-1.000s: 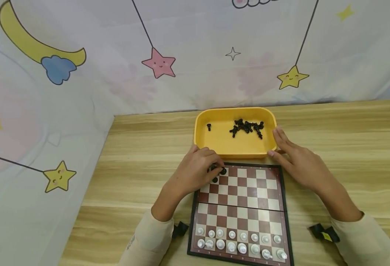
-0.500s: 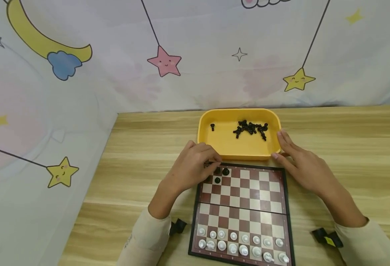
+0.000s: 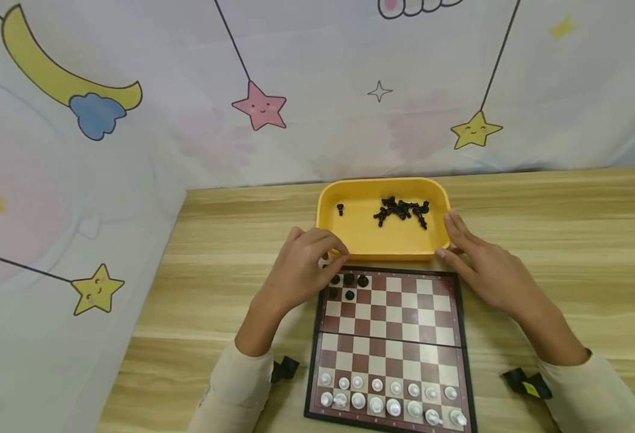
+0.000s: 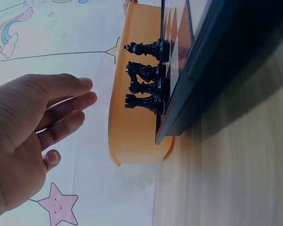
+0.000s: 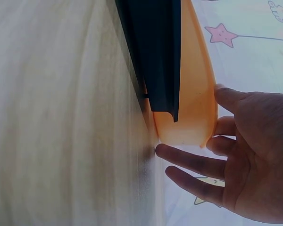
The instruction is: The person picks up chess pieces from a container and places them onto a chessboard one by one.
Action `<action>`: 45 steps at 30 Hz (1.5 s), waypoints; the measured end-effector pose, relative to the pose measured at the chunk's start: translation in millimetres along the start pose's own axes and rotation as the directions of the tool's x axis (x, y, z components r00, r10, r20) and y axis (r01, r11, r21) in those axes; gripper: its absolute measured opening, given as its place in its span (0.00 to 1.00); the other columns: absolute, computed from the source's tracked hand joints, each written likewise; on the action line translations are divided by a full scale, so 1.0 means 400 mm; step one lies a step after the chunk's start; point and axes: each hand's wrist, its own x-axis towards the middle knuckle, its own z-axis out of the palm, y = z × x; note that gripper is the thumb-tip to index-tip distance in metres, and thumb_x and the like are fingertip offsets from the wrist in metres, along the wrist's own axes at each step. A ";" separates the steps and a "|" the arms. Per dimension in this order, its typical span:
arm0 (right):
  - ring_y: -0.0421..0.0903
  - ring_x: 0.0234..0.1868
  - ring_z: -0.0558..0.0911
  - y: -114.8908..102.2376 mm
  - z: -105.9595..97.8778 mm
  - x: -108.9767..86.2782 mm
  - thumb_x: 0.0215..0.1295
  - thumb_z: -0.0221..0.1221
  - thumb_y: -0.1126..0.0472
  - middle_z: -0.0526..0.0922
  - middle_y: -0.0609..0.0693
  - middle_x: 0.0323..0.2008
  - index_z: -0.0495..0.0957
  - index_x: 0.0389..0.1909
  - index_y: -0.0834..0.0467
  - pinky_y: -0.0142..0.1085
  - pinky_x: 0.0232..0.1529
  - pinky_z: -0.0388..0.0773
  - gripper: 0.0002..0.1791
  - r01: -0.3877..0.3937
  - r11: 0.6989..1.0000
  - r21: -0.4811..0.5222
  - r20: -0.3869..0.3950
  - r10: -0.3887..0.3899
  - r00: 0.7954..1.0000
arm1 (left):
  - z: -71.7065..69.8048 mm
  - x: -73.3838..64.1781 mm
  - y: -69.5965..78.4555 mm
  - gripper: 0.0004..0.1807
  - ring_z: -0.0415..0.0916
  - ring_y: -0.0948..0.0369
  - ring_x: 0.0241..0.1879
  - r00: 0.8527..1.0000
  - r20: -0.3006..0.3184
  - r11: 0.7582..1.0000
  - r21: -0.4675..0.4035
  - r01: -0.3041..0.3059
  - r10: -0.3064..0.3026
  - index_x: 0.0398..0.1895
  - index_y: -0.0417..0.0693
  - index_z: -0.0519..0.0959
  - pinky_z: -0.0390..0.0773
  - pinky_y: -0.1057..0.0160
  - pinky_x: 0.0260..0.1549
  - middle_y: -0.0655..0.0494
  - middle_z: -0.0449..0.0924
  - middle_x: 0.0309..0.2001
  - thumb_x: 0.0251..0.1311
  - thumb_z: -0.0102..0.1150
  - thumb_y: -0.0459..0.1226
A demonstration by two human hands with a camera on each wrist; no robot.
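My left hand, holding nothing, hovers over the far left corner of the chessboard. In the left wrist view its thumb and fingers are apart and loosely bent. Close to it stand several black chess pieces, among them a rook, a knight, a bishop and a pawn. My right hand rests at the right front corner of the yellow tray. Its thumb touches the rim, while two fingers stretch out straight below in the right wrist view.
Inside the tray lie a heap of black chess pieces and a lone black piece at the left. White chess pieces fill two rows at the board's near end. Dark straps show near the left sleeve. Behind the wooden table hangs a printed cloth.
My left hand has drawn left and back from the board's far left corner, uncovering the black pieces standing there. The right hand keeps its place at the tray.
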 end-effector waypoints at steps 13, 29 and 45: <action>0.73 0.68 0.76 0.001 -0.003 -0.001 0.86 0.39 0.37 0.42 0.55 0.86 0.36 0.87 0.50 0.72 0.63 0.72 0.41 0.003 1.000 -0.012 0.011 -0.003 1.000 | -0.014 0.064 -0.041 0.05 0.82 0.57 0.37 0.997 -0.080 0.999 0.028 0.022 -0.020 0.39 0.48 0.89 0.71 0.56 0.37 0.54 0.90 0.42 0.63 0.76 0.35; 0.73 0.69 0.75 0.006 -0.006 -0.004 0.86 0.39 0.37 0.42 0.54 0.86 0.36 0.87 0.49 0.72 0.65 0.71 0.41 -0.003 1.000 -0.015 0.000 0.003 1.000 | -0.002 0.152 -0.109 0.04 0.82 0.58 0.36 0.992 0.085 0.993 0.077 0.091 -0.098 0.42 0.49 0.89 0.67 0.55 0.39 0.56 0.91 0.42 0.67 0.72 0.37; 0.73 0.69 0.76 0.002 -0.001 -0.004 0.86 0.39 0.37 0.42 0.55 0.86 0.36 0.87 0.50 0.72 0.63 0.73 0.41 0.005 1.000 -0.012 0.017 -0.005 1.000 | 0.040 0.221 -0.128 0.08 0.83 0.54 0.50 0.922 0.364 0.951 0.309 0.012 -0.130 0.48 0.51 0.91 0.71 0.53 0.50 0.56 0.89 0.49 0.73 0.65 0.36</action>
